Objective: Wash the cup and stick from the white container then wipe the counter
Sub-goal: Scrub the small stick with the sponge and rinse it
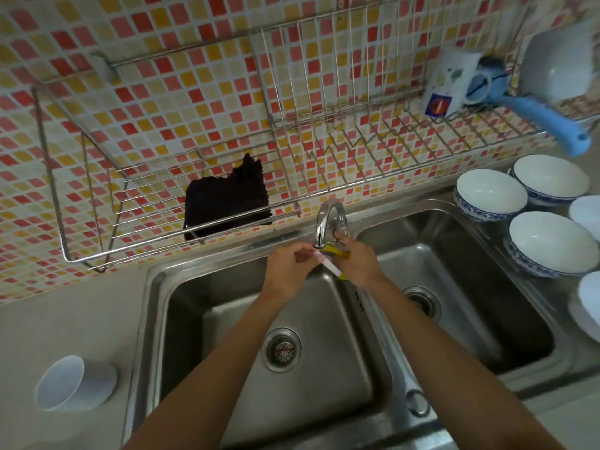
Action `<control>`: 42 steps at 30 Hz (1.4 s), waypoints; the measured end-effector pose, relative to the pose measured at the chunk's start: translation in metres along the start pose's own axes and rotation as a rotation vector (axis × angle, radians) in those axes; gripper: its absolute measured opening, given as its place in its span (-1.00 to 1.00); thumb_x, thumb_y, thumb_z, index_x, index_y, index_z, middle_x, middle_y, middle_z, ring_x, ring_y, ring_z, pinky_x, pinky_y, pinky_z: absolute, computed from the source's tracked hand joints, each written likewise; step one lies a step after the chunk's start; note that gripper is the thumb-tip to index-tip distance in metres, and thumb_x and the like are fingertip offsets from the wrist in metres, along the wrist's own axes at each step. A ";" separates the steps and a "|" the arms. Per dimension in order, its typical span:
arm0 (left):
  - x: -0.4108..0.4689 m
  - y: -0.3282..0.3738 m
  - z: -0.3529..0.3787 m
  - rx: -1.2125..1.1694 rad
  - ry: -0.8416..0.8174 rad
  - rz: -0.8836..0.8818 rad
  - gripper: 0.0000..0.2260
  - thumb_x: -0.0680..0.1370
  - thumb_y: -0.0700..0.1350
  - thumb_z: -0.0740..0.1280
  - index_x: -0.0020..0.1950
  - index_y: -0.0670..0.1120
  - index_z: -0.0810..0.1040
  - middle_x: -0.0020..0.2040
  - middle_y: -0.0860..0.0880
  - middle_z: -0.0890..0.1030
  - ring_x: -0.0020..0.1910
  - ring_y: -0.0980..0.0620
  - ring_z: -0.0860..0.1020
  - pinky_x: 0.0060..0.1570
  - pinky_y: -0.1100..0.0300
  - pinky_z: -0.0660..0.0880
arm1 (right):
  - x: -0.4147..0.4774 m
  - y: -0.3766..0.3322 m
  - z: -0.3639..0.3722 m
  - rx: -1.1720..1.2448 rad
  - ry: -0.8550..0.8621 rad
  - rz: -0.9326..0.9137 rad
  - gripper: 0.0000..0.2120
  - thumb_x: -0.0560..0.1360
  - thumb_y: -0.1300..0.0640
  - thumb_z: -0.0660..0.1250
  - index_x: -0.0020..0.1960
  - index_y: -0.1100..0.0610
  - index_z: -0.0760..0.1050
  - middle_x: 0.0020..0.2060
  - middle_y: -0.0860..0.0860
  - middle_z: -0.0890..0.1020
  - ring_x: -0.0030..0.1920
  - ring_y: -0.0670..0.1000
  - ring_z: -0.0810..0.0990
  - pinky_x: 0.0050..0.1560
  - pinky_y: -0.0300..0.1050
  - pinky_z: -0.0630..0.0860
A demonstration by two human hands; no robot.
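Observation:
Both my hands meet under the chrome tap [324,222] above the left basin of the steel double sink [156,280]. My left hand [289,266] pinches one end of a thin white-and-pink stick [328,263]. My right hand [357,261] grips the stick's other end together with something yellow [334,250]; I cannot tell what that is. A white cup-like container [74,383] lies tipped on its side on the grey counter [65,319] at the lower left. A dark cloth [227,199] hangs in the wire rack on the wall.
A wire dish rack [341,125] spans the tiled wall, holding a white mug [449,82], a blue-handled brush [539,120] and a white dish [558,60]. Several white bowls with blue rims [548,243] stand right of the sink.

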State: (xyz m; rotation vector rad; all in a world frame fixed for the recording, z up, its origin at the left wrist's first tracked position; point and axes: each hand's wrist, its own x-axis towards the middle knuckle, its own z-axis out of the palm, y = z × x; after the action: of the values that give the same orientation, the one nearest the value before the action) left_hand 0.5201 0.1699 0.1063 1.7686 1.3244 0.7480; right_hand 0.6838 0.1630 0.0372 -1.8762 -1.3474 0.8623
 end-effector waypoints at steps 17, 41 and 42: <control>-0.018 -0.010 0.002 0.024 0.027 0.097 -0.81 0.49 -0.24 0.44 0.09 -0.13 0.68 0.01 0.06 0.68 -0.05 0.26 0.61 0.04 0.46 0.48 | -0.047 0.058 0.008 0.747 0.060 0.491 -0.85 0.41 0.24 0.26 -0.21 0.08 0.59 -0.29 0.11 0.58 -0.20 0.10 0.53 -0.18 -0.08 0.45; -0.062 -0.063 -0.050 0.209 0.164 -0.083 -0.77 0.54 -0.14 0.40 0.20 -0.07 0.63 0.09 0.00 0.68 -0.06 0.29 0.59 -0.08 0.65 0.37 | -0.056 0.006 0.038 0.872 -0.284 0.321 -0.77 0.55 0.30 0.29 0.19 0.16 0.46 0.02 0.18 0.64 -0.07 0.12 0.65 -0.28 -0.16 0.55; -0.067 -0.068 -0.054 0.220 0.169 -0.096 -0.77 0.54 -0.14 0.39 0.20 -0.07 0.63 0.10 -0.02 0.68 0.00 0.24 0.59 -0.06 0.66 0.36 | -0.055 0.005 0.038 0.874 -0.290 0.291 -0.79 0.57 0.30 0.26 0.20 0.16 0.45 -0.01 0.18 0.65 -0.13 0.09 0.64 -0.29 -0.16 0.51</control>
State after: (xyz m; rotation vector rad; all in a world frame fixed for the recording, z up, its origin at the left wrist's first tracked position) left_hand 0.4234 0.1286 0.0764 1.8280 1.6467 0.7341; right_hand 0.6414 0.1144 0.0193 -1.2768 -0.6442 1.6010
